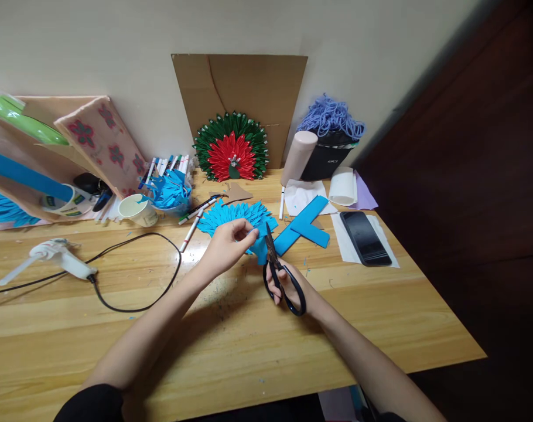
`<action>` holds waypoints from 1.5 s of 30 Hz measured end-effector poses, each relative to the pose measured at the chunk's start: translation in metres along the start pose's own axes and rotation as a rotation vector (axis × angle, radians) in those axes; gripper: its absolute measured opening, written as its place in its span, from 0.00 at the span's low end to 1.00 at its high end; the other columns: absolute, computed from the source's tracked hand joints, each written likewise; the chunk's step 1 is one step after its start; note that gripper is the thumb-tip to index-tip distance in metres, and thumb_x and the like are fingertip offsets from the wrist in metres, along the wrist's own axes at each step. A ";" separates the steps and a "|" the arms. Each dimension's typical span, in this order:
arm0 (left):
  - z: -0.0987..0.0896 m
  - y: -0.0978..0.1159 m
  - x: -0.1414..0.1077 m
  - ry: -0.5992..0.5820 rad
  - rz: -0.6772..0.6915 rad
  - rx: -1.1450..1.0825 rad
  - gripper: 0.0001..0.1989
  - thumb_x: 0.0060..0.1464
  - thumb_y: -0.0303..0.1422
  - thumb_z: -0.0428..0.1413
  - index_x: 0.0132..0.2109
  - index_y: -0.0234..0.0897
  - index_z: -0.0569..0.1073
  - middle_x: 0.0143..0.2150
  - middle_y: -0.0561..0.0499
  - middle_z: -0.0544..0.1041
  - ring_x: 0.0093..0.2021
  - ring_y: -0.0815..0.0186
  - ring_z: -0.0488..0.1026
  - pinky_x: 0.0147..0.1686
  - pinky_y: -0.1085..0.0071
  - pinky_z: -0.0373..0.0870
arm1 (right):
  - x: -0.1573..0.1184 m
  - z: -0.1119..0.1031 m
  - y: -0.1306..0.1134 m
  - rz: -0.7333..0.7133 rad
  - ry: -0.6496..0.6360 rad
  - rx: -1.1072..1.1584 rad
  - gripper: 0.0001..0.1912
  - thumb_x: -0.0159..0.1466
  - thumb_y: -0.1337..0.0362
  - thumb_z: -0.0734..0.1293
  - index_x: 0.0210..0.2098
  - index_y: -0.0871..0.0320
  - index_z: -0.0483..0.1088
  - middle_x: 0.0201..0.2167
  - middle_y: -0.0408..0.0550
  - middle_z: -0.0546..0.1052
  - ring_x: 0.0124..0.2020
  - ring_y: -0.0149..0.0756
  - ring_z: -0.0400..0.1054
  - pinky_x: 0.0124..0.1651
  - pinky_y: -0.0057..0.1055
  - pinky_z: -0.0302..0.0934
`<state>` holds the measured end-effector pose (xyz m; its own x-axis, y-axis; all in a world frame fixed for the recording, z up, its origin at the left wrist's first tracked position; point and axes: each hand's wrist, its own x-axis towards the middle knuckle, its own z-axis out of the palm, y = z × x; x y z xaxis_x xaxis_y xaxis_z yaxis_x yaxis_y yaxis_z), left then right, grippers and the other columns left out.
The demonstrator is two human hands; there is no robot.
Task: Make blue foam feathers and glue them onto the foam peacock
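Between the thumb and fingers of my left hand (232,245) is a small piece of blue paper (262,251). My right hand (295,287) grips a pair of black-handled scissors (272,252), blades pointing away from me and lying close beside that piece. Behind my left hand, a fan of layered blue paper petals (218,215) rests on the table. Folded blue strips (299,225) lie crossed just to the right of the blades. I cannot tell whether the blades touch the paper.
At left lies a white glue gun (68,258) with a looping black cord (178,258). A paper cup (138,210) and a tub of blue scraps (172,196) stand behind. A red and green peacock craft (232,149) leans on cardboard (258,82). A phone (365,237) lies right.
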<state>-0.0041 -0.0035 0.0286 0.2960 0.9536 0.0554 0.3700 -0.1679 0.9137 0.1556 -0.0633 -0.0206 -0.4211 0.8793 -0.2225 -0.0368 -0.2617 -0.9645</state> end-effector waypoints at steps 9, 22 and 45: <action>-0.003 0.000 0.000 0.019 0.001 0.017 0.11 0.52 0.36 0.49 0.26 0.34 0.66 0.22 0.54 0.65 0.23 0.72 0.60 0.23 0.75 0.56 | -0.001 -0.002 0.009 -0.022 -0.011 -0.004 0.33 0.45 0.32 0.57 0.27 0.57 0.58 0.13 0.34 0.58 0.10 0.23 0.54 0.13 0.22 0.52; -0.004 0.002 0.000 -0.063 -0.002 0.049 0.11 0.52 0.36 0.49 0.27 0.33 0.67 0.22 0.55 0.65 0.24 0.72 0.60 0.24 0.76 0.56 | 0.001 0.004 0.012 0.005 0.018 0.083 0.30 0.46 0.34 0.60 0.27 0.57 0.57 0.11 0.33 0.58 0.10 0.23 0.54 0.12 0.21 0.51; -0.076 -0.027 0.006 -0.392 -0.176 0.622 0.13 0.47 0.40 0.52 0.25 0.37 0.74 0.23 0.52 0.72 0.25 0.68 0.65 0.24 0.74 0.54 | 0.003 -0.002 0.013 -0.097 0.273 0.010 0.30 0.48 0.34 0.58 0.27 0.57 0.59 0.09 0.34 0.59 0.09 0.24 0.54 0.11 0.20 0.48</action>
<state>-0.0793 0.0255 0.0349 0.4354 0.8400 -0.3238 0.8352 -0.2426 0.4936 0.1556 -0.0634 -0.0341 -0.1556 0.9746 -0.1612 -0.0747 -0.1744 -0.9818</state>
